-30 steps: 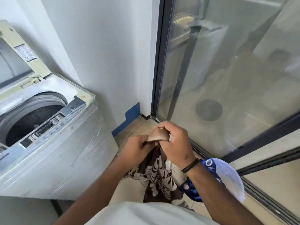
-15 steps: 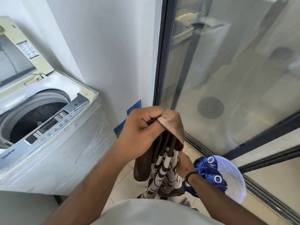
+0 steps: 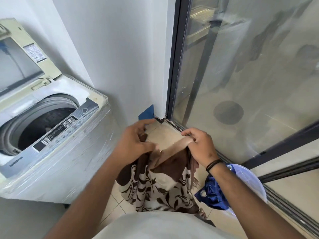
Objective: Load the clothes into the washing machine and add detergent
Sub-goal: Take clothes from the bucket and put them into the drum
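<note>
Laundry corner, seen from above: I hold a brown-and-cream patterned cloth (image 3: 160,183) at centre frame, its tan top band stretched between my two hands. My left hand (image 3: 133,142) has its grip closed on the left end of the band, fingers bunching the fabric. My right hand (image 3: 200,145) pinches the right end between thumb and fingers, grip closed on the cloth; a dark band (image 3: 213,165) circles that wrist. The rest of the cloth hangs down in front of my white shirt (image 3: 155,226), above the tiled floor (image 3: 162,133).

At left of frame stands the washer (image 3: 57,152), a top-loader wrapped in clear film, its lid (image 3: 22,56) raised against the wall. The drum (image 3: 43,125) is open and dark inside; something lies in it, but I cannot tell what. The control panel runs along the front edge of the washer, near my left hand but apart from it.

At lower right, just under my right forearm, a pale plastic basin (image 3: 250,183) sits on the floor with a blue cloth (image 3: 214,194) with metal eyelets spilling over its rim. A glass sliding door (image 3: 241,75) in a dark frame fills the right side of the frame.
</note>
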Demonstrator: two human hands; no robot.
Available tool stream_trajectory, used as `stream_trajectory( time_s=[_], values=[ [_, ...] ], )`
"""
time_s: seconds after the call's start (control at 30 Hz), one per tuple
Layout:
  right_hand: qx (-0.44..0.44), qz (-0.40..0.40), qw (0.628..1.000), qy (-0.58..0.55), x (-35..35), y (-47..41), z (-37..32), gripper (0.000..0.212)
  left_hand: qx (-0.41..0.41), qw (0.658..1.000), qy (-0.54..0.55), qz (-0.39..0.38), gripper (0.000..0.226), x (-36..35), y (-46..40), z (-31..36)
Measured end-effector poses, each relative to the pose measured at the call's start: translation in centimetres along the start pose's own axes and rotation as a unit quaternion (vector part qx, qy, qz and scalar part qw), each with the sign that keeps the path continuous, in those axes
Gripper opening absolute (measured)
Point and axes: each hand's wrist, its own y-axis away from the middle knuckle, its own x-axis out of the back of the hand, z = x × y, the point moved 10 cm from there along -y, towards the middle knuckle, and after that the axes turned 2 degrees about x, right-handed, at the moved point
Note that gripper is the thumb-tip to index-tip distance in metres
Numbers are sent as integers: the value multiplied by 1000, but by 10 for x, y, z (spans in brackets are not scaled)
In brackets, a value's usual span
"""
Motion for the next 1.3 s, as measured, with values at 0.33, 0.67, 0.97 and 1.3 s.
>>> stream_trajectory(
  time_s=[0.33,0.67,0.97,1.3],
  values=[
    [219,40,974,-34,17,24,-87,39,-99,995,25,-12,17,-53,-3,37],
    [-178,-159,965,110,-76,64,153,26,-162,981,105,33,23,-10,-12,77],
    [-111,-135,960,219,-45,22,100,19,42,998,-47,20,72,1,-24,-28],
    [139,-113,983,-31,-25,0,-124,16,15,998,-60,-31,11,-49,-23,-30]
  ],
)
